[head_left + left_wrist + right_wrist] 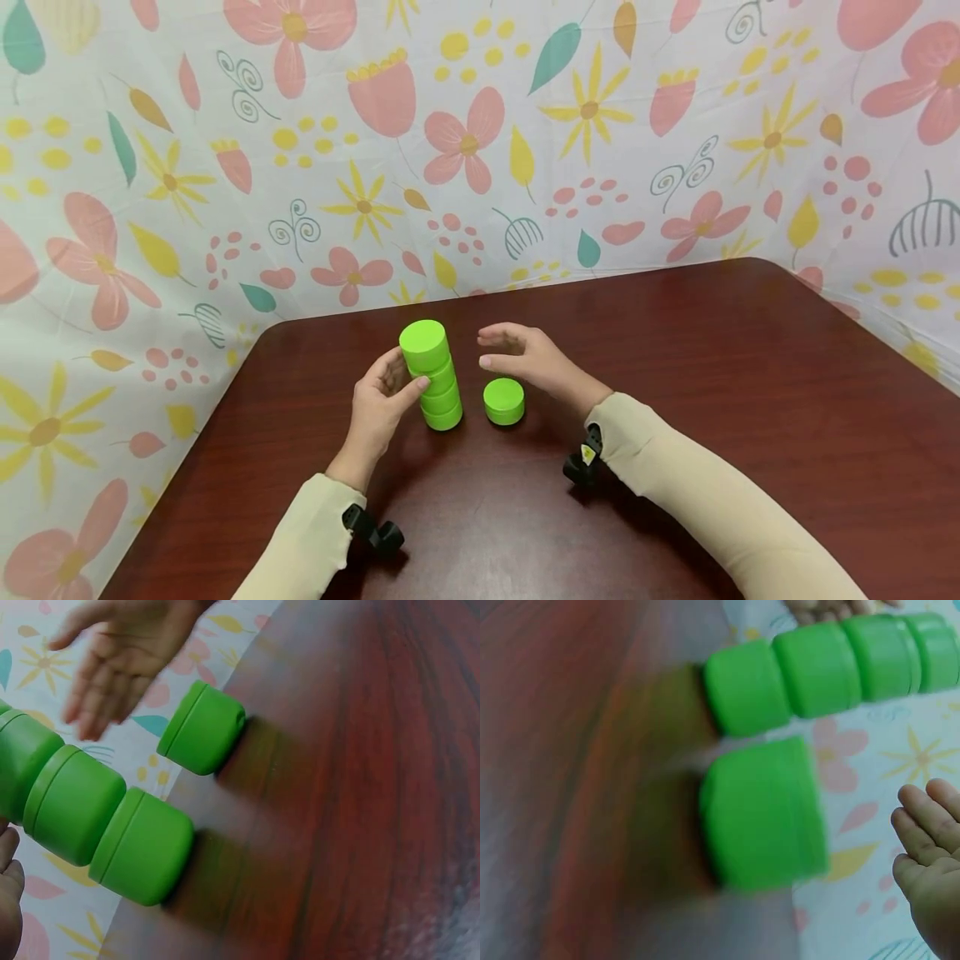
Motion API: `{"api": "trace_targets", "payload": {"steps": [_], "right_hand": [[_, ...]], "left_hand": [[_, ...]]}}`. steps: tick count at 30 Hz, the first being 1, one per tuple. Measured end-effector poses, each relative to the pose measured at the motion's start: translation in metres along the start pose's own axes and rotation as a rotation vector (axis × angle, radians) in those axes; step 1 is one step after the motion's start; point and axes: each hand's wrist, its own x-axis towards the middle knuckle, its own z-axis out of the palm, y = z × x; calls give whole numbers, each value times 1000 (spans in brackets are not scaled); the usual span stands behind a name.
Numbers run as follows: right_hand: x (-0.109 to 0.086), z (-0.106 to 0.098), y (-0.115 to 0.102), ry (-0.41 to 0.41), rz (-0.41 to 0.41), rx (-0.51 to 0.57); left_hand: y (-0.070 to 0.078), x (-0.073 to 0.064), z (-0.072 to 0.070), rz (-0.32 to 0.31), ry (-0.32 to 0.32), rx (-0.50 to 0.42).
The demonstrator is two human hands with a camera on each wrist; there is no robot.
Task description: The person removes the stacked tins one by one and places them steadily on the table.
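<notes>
A stack of several round, bright green lidded containers (441,398) stands upright on the table. My left hand (377,407) is at its left side, thumb across the front of an upper container and the other fingers partly hidden behind. A single matching container (504,402) stands just right of the stack, apart from it. Above and behind this one, my right hand (536,358) hangs with fingers loosely extended and nothing in it. In the right wrist view, the palm of the right hand (934,862) faces the lid side of the single container (765,817), with a gap between.
The dark reddish-brown table (675,358) has rounded far corners. A white cloth (570,167) with printed flowers and leaves hangs behind and at both sides. Black wrist cameras (373,529) are strapped at both cream sleeves (697,483).
</notes>
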Motion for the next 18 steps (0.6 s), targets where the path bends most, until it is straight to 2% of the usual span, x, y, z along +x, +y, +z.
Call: {"api": "trace_targets", "payload": {"steps": [6, 9, 13, 18], "right_hand": [[15, 16, -24, -11, -45, -12], [22, 23, -32, -2, -73, -30], [29, 32, -39, 9, -95, -37], [32, 39, -40, 8, -96, -25]], "left_hand": [[-12, -1, 1, 77, 10, 11], [-13, -2, 2, 55, 4, 3], [-11, -2, 4, -5, -1, -2], [-11, -2, 4, -26, -5, 2]]}}
